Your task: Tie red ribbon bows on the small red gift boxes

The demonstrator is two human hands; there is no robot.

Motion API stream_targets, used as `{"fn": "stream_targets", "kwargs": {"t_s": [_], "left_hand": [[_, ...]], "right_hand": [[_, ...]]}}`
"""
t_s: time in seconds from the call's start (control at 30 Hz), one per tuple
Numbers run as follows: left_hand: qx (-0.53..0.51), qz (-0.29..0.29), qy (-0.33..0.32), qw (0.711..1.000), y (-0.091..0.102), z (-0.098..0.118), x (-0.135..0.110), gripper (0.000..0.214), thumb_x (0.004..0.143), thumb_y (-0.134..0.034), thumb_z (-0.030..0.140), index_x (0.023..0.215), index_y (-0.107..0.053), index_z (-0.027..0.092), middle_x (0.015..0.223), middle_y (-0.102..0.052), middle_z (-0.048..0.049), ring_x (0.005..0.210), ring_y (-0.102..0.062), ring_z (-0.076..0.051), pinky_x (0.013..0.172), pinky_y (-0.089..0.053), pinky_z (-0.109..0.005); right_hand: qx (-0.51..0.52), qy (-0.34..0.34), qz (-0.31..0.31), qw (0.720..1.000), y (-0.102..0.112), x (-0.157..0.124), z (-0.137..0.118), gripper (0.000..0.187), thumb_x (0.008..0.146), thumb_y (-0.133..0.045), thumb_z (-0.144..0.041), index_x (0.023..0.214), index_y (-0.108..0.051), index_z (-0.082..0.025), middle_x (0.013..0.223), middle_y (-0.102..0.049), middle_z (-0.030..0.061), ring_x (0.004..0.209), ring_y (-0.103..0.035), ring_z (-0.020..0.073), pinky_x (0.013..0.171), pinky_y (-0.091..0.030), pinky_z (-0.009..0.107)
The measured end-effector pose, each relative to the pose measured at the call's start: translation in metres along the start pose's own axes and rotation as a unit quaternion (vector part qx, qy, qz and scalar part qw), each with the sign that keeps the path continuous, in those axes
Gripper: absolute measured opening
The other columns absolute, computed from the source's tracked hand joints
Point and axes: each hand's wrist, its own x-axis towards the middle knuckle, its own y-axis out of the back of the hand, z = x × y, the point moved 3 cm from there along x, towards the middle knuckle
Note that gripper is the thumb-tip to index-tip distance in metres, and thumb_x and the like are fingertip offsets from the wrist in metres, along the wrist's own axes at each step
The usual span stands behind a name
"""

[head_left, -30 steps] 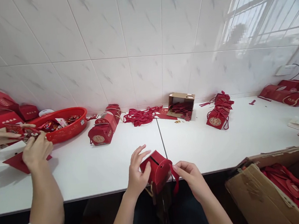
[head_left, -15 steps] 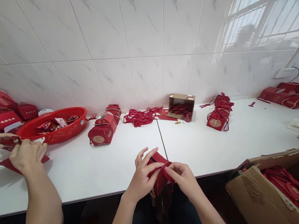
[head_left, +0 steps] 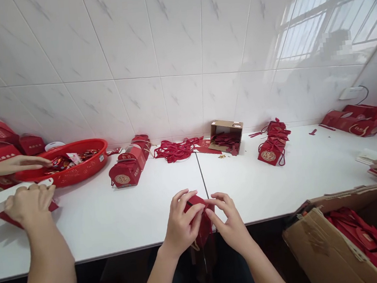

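Note:
At the near edge of the white table [head_left: 122, 219] I hold a small red paper gift box [head_left: 201, 222] between both hands. My left hand [head_left: 182, 222] wraps its left side, fingers curled over the top. My right hand [head_left: 228, 222] pinches the box's upper right part, fingertips meeting those of the left hand. Most of the box is hidden by my fingers. A tan cord hangs below it.
To the left, another person's hands [head_left: 28, 203] work on red card beside a red basket [head_left: 66, 164] of sweets. Finished red boxes [head_left: 127, 167], a ribbon pile [head_left: 176, 149], a small cardboard box [head_left: 226, 135] and more boxes [head_left: 271, 149] line the wall. An open carton [head_left: 338, 242] stands at right.
My hands have closed in together over the red box, which now sits lower and more covered. The other person's hands dropped toward the table, one reaching to the basket.

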Motion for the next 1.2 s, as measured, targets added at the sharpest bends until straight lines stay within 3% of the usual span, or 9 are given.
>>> {"fn": "stream_targets", "kwargs": {"t_s": [0.1, 0.27, 0.47, 0.6, 0.73, 0.9, 1.03, 1.2], "left_hand": [[0.016, 0.021, -0.023, 0.999, 0.003, 0.004, 0.004, 0.025, 0.079, -0.054, 0.007, 0.097, -0.060, 0.024, 0.119, -0.053, -0.0071, 0.115, -0.043, -0.025, 0.093, -0.044, -0.044], [0.017, 0.061, -0.009, 0.998, 0.006, 0.006, 0.009, 0.025, 0.079, -0.056, 0.009, 0.097, -0.060, 0.025, 0.114, -0.054, -0.0057, 0.114, -0.045, -0.024, 0.094, -0.043, -0.043], [0.002, -0.002, 0.172, 0.985, -0.003, -0.015, -0.004, 0.043, 0.082, -0.057, 0.028, 0.123, -0.045, 0.025, 0.121, -0.052, -0.0094, 0.114, -0.048, -0.026, 0.094, -0.043, -0.046], [-0.072, -0.017, 0.288, 0.955, -0.016, -0.028, -0.017, 0.046, 0.082, -0.054, 0.036, 0.124, -0.040, 0.024, 0.117, -0.056, -0.0089, 0.103, -0.057, -0.023, 0.086, -0.049, -0.041], [-0.101, -0.010, 0.336, 0.936, -0.023, -0.029, -0.021, 0.045, 0.081, -0.053, 0.036, 0.123, -0.042, 0.024, 0.112, -0.058, -0.0083, 0.098, -0.060, -0.023, 0.083, -0.050, -0.040], [-0.102, 0.002, 0.371, 0.923, -0.026, -0.027, -0.020, 0.042, 0.081, -0.053, 0.037, 0.119, -0.044, 0.023, 0.110, -0.059, -0.0076, 0.098, -0.060, -0.023, 0.083, -0.050, -0.040], [-0.138, 0.033, 0.394, 0.908, -0.030, -0.028, -0.022, 0.037, 0.082, -0.054, 0.038, 0.114, -0.047, 0.023, 0.110, -0.060, -0.0080, 0.098, -0.060, -0.022, 0.085, -0.049, -0.039], [-0.243, 0.076, 0.446, 0.858, -0.031, -0.030, -0.028, 0.033, 0.082, -0.053, 0.042, 0.108, -0.051, 0.021, 0.111, -0.062, -0.0099, 0.101, -0.061, -0.022, 0.081, -0.050, -0.033]], "right_hand": [[0.010, 0.011, -0.027, 1.000, 0.001, 0.003, -0.006, 0.016, 0.087, -0.052, -0.034, 0.093, -0.064, -0.026, 0.111, -0.055, 0.0077, 0.109, -0.049, 0.0230, 0.096, -0.037, 0.042], [0.070, 0.042, -0.033, 0.996, 0.002, 0.008, -0.019, 0.015, 0.087, -0.052, -0.031, 0.083, -0.061, -0.021, 0.094, -0.061, 0.0059, 0.083, -0.056, 0.0172, 0.078, -0.045, 0.033], [0.155, 0.008, 0.012, 0.988, 0.020, 0.005, -0.028, 0.017, 0.086, -0.054, -0.035, 0.083, -0.061, -0.020, 0.084, -0.061, 0.0048, 0.083, -0.055, 0.0187, 0.080, -0.042, 0.032], [0.215, 0.007, 0.071, 0.974, 0.038, -0.005, -0.034, 0.013, 0.085, -0.056, -0.033, 0.083, -0.063, -0.022, 0.084, -0.061, 0.0046, 0.086, -0.054, 0.0197, 0.077, -0.043, 0.031], [0.275, 0.056, 0.149, 0.948, 0.057, -0.017, -0.040, 0.005, 0.083, -0.060, -0.026, 0.083, -0.064, -0.025, 0.082, -0.059, 0.0039, 0.083, -0.053, 0.0190, 0.073, -0.043, 0.032], [0.292, 0.089, 0.182, 0.935, 0.071, -0.027, -0.047, 0.006, 0.082, -0.061, -0.022, 0.082, -0.065, -0.025, 0.077, -0.056, 0.0036, 0.081, -0.053, 0.0188, 0.073, -0.043, 0.033], [0.248, 0.049, 0.120, 0.960, 0.061, -0.019, -0.049, 0.008, 0.086, -0.056, -0.026, 0.085, -0.063, -0.025, 0.077, -0.057, 0.0034, 0.074, -0.052, 0.0174, 0.068, -0.042, 0.031], [0.039, 0.052, -0.025, 0.998, 0.021, 0.009, -0.041, 0.018, 0.089, -0.045, -0.030, 0.078, -0.057, -0.021, 0.080, -0.055, 0.0043, 0.078, -0.050, 0.0185, 0.074, -0.041, 0.034]]}}
